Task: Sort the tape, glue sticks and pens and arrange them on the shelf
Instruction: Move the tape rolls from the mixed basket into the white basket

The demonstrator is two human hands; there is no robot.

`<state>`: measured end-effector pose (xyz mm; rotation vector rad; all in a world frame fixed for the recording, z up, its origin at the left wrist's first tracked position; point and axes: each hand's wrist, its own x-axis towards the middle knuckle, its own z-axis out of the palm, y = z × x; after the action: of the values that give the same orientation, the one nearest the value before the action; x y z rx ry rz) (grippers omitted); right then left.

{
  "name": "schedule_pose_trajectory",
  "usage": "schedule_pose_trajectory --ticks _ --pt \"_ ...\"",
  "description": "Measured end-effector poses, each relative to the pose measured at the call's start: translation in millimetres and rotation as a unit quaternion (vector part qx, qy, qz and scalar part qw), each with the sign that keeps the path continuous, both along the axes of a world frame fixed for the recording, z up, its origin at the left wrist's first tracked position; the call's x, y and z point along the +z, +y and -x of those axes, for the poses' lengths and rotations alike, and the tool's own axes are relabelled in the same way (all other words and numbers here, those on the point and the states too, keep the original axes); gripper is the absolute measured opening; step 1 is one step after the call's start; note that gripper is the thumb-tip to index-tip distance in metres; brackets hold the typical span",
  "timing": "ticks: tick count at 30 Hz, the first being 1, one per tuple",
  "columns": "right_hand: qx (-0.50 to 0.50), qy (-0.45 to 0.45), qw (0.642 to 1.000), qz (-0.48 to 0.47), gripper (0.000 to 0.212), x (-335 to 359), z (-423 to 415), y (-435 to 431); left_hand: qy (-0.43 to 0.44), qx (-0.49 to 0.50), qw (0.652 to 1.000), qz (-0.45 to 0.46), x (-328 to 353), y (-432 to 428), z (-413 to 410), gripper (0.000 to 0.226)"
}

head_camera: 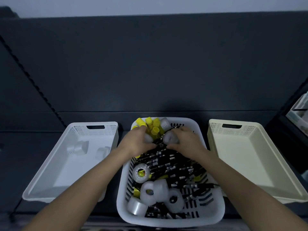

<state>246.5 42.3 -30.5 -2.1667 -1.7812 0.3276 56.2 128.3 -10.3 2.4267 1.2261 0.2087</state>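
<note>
We look down on three containers set in a row on a dark shelf [25, 155], with a dark back panel [158, 64] rising behind them. The middle basket [166, 222], white with slotted walls, holds the unsorted heap. In its far left corner are the glue sticks [150, 125], yellow-capped, bunched together and leaning. Black pens [166, 162] with silver tips lie crisscrossed over the middle and right of the basket. At the near end several tape rolls [150, 190] crowd together, touching one another, some turned so that we see into their cores. One more pale roll [165, 123] sits at the far rim, just right of the glue sticks.

Both our hands are down in the far half of this basket, close together. Our right hand [188, 140] has fingers and thumb curled round a clear tape roll [170, 137], whose open end faces left. Our left hand [133, 142] is bent over the heap just beside the glue sticks, fingers curled downward at a whitish roll [148, 138] and the pens. We cannot tell whether it grips anything or only rests there.

The white tray [55, 164] on the left holds two sorted rolls [78, 147] in its far half, apart from each other. The cream tray [246, 160] stands just right of the basket, its handle slot in the far wall. At the far right edge some pale containers [300, 110] show, too blurred to name.
</note>
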Motion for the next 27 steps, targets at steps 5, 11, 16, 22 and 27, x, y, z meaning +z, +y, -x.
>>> schedule_pose_trajectory --ticks 5,11,16,22,27 --pt "0.008 0.001 1.000 -0.012 0.053 -2 -6 1 0.060 -0.032 0.998 0.018 13 12 2 0.029" --pt "0.018 -0.001 1.000 -0.010 0.055 0 -7 1 0.143 -0.108 0.977 0.120 27 16 -1 0.051" --pt "0.031 0.020 0.999 -0.024 0.060 0 -5 -1 0.164 -0.108 0.977 0.082 17 15 -1 0.056" --pt "0.047 0.066 0.995 -0.061 0.061 6 -4 -4 0.046 -0.055 0.997 0.018 -1 5 5 0.050" --pt "0.028 0.088 0.986 -0.140 0.053 25 16 -1 -0.094 0.021 0.995 -0.024 4 -12 27 0.050"
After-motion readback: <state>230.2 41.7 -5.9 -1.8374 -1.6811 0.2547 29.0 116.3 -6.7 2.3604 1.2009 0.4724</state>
